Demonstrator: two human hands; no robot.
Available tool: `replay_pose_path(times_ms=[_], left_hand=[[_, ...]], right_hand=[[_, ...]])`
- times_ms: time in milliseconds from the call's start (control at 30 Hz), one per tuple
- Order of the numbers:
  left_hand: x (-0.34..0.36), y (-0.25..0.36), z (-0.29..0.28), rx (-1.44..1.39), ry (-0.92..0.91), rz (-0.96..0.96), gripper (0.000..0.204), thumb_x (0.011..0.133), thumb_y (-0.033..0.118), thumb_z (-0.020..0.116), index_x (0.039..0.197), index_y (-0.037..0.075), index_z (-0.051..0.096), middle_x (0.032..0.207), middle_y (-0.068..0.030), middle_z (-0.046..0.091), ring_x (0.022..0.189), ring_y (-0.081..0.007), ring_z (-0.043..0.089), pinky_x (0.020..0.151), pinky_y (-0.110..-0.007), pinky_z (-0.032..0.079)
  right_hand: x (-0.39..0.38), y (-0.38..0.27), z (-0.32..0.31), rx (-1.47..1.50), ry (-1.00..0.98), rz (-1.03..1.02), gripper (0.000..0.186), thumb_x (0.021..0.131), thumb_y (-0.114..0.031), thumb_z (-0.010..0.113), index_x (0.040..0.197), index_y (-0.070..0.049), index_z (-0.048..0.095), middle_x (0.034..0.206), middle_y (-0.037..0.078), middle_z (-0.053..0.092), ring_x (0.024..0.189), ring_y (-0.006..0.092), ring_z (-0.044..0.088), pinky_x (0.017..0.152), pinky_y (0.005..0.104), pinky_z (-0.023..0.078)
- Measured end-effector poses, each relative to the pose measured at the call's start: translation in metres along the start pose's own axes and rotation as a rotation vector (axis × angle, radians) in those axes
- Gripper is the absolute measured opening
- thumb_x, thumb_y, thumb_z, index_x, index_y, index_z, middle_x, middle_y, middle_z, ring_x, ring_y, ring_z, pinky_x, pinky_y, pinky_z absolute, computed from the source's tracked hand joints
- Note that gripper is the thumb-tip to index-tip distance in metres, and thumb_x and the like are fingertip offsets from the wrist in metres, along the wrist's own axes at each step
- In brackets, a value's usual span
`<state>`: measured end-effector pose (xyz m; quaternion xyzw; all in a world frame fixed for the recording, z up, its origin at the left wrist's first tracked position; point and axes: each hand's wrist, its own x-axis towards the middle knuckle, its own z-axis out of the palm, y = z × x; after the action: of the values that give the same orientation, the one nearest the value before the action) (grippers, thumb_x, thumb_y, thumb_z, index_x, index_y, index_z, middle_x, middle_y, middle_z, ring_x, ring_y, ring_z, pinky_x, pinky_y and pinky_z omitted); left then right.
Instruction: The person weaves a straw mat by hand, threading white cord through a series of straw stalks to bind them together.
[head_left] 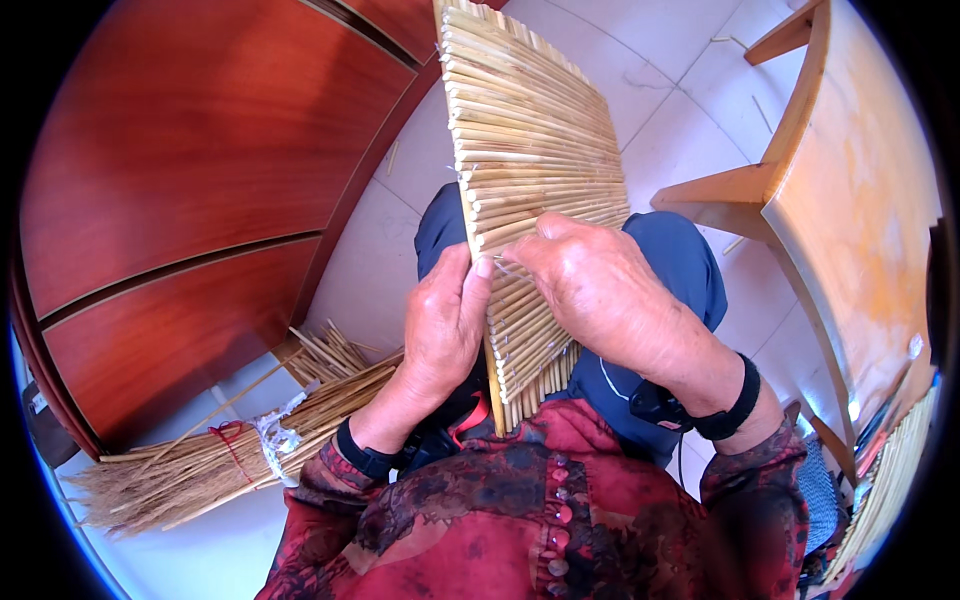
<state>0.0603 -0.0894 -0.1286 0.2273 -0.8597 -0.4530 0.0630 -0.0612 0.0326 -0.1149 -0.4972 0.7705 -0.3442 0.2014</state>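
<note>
A panel of straw-coloured reed stalks (540, 130), laid side by side and bound together, stands tilted across my lap. A thin wooden strip (492, 375) runs along its left edge. At that edge my left hand (440, 315) is closed, thumb pressed near the stalk ends and fingers behind the strip. My right hand (600, 280) lies over the panel's face, its fingers pinched together close to my left thumb. Thin pale strands show by those fingertips; what exactly they grip is too small to make out. Short binding ends stick out along the left edge.
A tied bundle of long dry reeds (330, 420) lies on the floor at left, beside a red-brown wooden cabinet (190, 180). To the right stands a light wooden stool or chair (850, 200). More stalks (890, 480) are at the lower right. Loose bits lie on the tiles.
</note>
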Motion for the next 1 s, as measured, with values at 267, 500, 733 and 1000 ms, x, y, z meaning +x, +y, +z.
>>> replay_pose_path(times_ms=[267, 500, 733, 1000], left_hand=[[-0.005, 0.002, 0.003, -0.093, 0.043, -0.019, 0.019, 0.090, 0.016, 0.049, 0.099, 0.001, 0.055, 0.080, -0.0171, 0.055, 0.072, -0.0339, 0.056, 0.064, -0.037, 0.044], [-0.013, 0.010, 0.014, -0.177, -0.020, 0.042, 0.035, 0.085, 0.021, 0.056, 0.114, 0.003, 0.047, 0.101, -0.0191, 0.056, 0.091, -0.0351, 0.057, 0.076, -0.039, 0.046], [-0.013, 0.004, 0.025, -0.315, -0.087, -0.096, 0.036, 0.085, 0.011, 0.055, 0.117, 0.000, 0.045, 0.103, -0.0192, 0.056, 0.094, -0.0341, 0.057, 0.080, -0.036, 0.045], [-0.011, 0.002, 0.029, -0.288, -0.130, -0.072, 0.035, 0.084, 0.012, 0.055, 0.114, -0.001, 0.043, 0.097, -0.0210, 0.056, 0.088, -0.0381, 0.057, 0.072, -0.041, 0.046]], right_hand=[[0.008, -0.008, -0.011, -0.103, -0.132, -0.058, 0.013, 0.073, -0.003, 0.051, 0.081, 0.000, 0.060, 0.076, 0.018, 0.057, 0.075, 0.0348, 0.060, 0.064, 0.0408, 0.049], [-0.004, 0.001, -0.024, 0.033, -0.098, 0.032, 0.016, 0.078, -0.002, 0.055, 0.094, -0.001, 0.061, 0.082, 0.017, 0.059, 0.076, 0.0358, 0.058, 0.065, 0.0401, 0.048], [-0.009, 0.007, -0.035, 0.129, -0.142, 0.167, 0.014, 0.080, -0.005, 0.059, 0.093, -0.001, 0.061, 0.083, 0.017, 0.061, 0.076, 0.0337, 0.060, 0.066, 0.0354, 0.048], [-0.012, -0.008, -0.038, 0.077, -0.232, 0.430, 0.015, 0.083, -0.004, 0.058, 0.098, -0.005, 0.061, 0.073, 0.010, 0.059, 0.050, 0.0165, 0.050, 0.050, 0.0265, 0.043]])
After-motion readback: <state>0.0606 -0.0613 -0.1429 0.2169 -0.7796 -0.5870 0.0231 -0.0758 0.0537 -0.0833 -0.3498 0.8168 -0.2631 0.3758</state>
